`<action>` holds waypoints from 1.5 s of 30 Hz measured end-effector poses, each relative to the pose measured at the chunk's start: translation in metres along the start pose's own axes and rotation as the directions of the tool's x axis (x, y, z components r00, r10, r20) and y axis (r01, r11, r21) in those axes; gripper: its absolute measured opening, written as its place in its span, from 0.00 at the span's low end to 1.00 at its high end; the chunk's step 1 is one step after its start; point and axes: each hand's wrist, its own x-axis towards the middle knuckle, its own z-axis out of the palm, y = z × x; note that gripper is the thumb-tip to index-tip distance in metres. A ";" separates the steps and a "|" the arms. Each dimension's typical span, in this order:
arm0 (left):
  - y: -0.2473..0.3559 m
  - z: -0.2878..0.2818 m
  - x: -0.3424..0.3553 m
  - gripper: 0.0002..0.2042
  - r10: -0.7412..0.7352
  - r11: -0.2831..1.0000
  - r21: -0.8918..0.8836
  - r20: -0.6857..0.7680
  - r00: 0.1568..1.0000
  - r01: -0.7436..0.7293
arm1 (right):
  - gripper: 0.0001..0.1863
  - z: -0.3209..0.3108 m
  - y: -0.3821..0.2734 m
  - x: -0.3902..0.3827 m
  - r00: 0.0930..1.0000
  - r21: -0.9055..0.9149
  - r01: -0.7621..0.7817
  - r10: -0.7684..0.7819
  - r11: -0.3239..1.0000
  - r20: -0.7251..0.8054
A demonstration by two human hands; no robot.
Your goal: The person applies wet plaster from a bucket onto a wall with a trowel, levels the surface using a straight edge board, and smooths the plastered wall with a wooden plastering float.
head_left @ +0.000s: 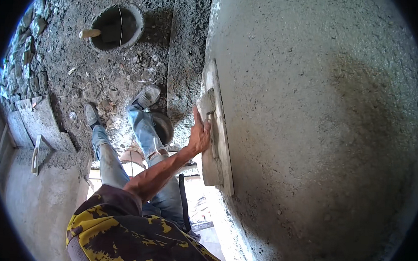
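From the lower left my left arm reaches across to a wall (pixel 284 110) of wet grey plaster or cement on the right. My left hand (pixel 199 135) is closed on the back of a long, cement-smeared plastering float (pixel 211 170). Some of its grip is hidden behind my fingers, and one finger or the thumb stretches out along its back. The float runs lengthwise along the wall's left edge, its face turned to the plaster. Whether the whole face touches cannot be told. My right hand is out of the picture.
A bucket (pixel 140 26) with a wooden-handled tool (pixel 89 33) stands on rubble-strewn ground. Another bucket (pixel 168 125) sits behind my leg. At the left are grey boards (pixel 44 118) and a handled float (pixel 36 158). A raised strip (pixel 187 50) borders the wall.
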 end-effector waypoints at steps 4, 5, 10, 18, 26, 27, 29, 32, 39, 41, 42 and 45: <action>0.011 -0.024 0.108 0.32 -0.046 0.999 0.026 -0.033 0.998 0.047 | 0.27 0.005 -0.008 -0.003 0.999 0.013 -0.002 0.003 1.000 -0.037; 0.024 -0.040 0.157 0.32 -0.108 0.994 0.008 -0.004 0.994 0.108 | 0.27 0.007 -0.012 -0.005 0.999 0.015 -0.007 0.008 1.000 -0.046; 0.053 -0.057 0.251 0.26 -0.044 0.982 0.175 -0.155 0.987 0.071 | 0.27 0.010 -0.013 0.001 0.999 0.028 0.002 -0.001 1.000 -0.050; 0.056 -0.014 0.031 0.36 0.056 0.991 0.127 -0.093 0.994 -0.044 | 0.27 0.012 -0.002 0.009 0.998 -0.006 0.030 -0.031 1.000 -0.058; 0.114 -0.069 0.247 0.28 0.001 0.993 0.121 -0.130 0.991 0.015 | 0.27 0.019 -0.010 0.009 0.997 0.005 0.021 -0.020 1.000 -0.072; 0.107 -0.060 0.221 0.29 -0.104 0.994 -0.033 0.001 0.995 0.104 | 0.27 0.017 -0.007 0.010 0.997 -0.001 0.032 -0.032 0.999 -0.069; 0.091 -0.042 0.139 0.32 0.082 0.988 0.131 -0.020 0.996 -0.078 | 0.27 0.015 -0.001 0.012 0.997 -0.018 0.036 -0.038 0.999 -0.066; 0.086 -0.024 0.049 0.33 0.123 0.989 0.092 -0.062 0.990 -0.117 | 0.27 0.014 -0.002 0.011 0.997 -0.036 0.043 -0.045 0.998 -0.062; 0.172 -0.089 0.253 0.29 0.087 0.995 0.054 -0.121 0.989 -0.081 | 0.27 0.017 -0.007 0.005 0.997 -0.017 0.015 -0.016 1.000 -0.073; 0.180 -0.087 0.262 0.29 0.242 0.936 0.308 -0.212 0.947 -0.170 | 0.27 0.013 -0.003 0.010 0.997 -0.030 0.016 -0.018 0.999 -0.073; 0.172 -0.083 0.249 0.30 0.071 0.993 0.103 -0.071 0.995 -0.064 | 0.27 0.013 -0.001 0.011 0.997 -0.033 0.020 -0.022 0.999 -0.072; 0.112 -0.041 0.145 0.33 0.250 0.952 0.202 -0.090 0.964 -0.229 | 0.27 0.012 0.001 0.003 0.996 -0.068 0.019 -0.025 0.998 -0.082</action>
